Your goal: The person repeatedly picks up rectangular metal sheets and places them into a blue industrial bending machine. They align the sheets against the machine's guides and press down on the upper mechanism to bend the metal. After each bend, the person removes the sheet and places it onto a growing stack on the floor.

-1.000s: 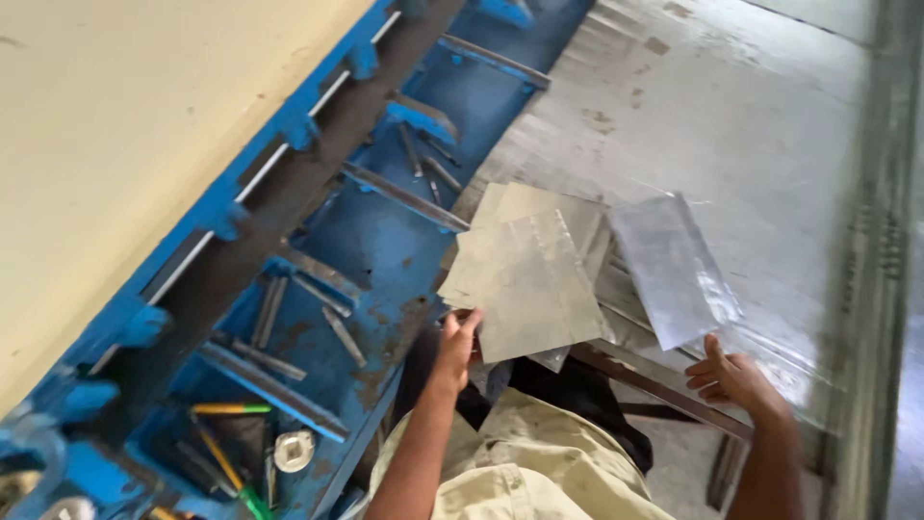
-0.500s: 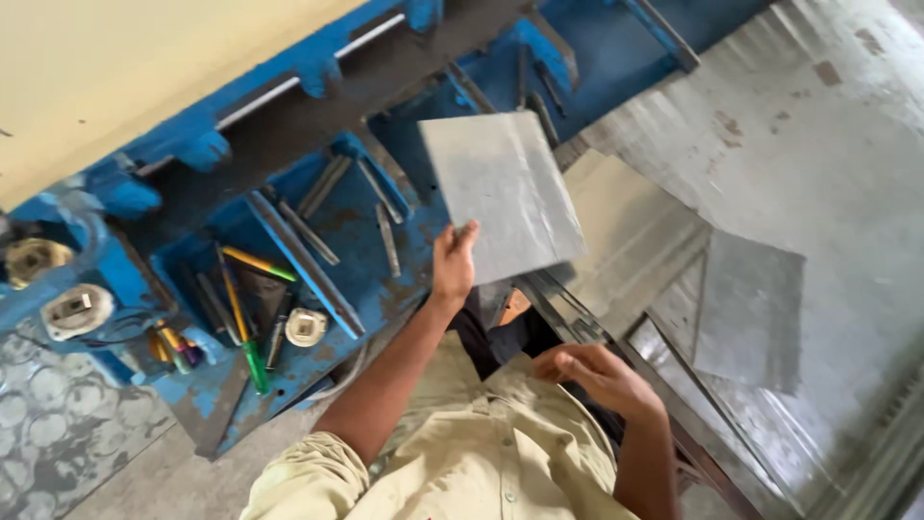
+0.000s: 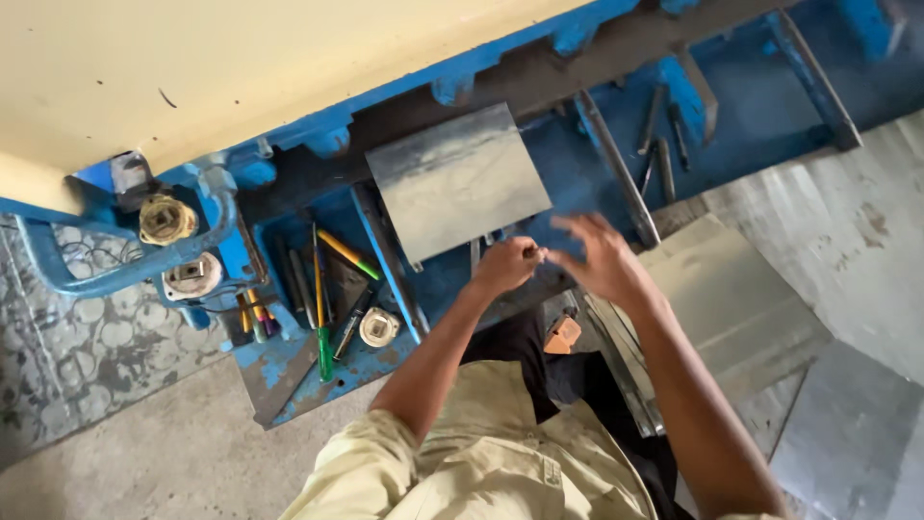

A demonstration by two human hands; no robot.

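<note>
A square grey metal sheet (image 3: 457,181) lies flat against the dark slot of the blue machine (image 3: 731,106), under its cream-coloured top. My left hand (image 3: 507,264) pinches the sheet's near edge. My right hand (image 3: 602,260) hovers just to the right of it, blurred, with fingers spread and nothing in them. Both forearms reach up from my beige shirt at the bottom of the view.
A blue tray (image 3: 289,371) at the left holds screwdrivers, pens and a small round tape measure (image 3: 379,327). More metal sheets (image 3: 741,308) lie stacked on the floor at the right. A blue pipe handle (image 3: 125,274) and round fittings sit at the far left.
My left hand has carried the sheet up from the stack and laid it toward the machine's slot. My right hand has risen from my lap to beside the sheet. The view swung left.
</note>
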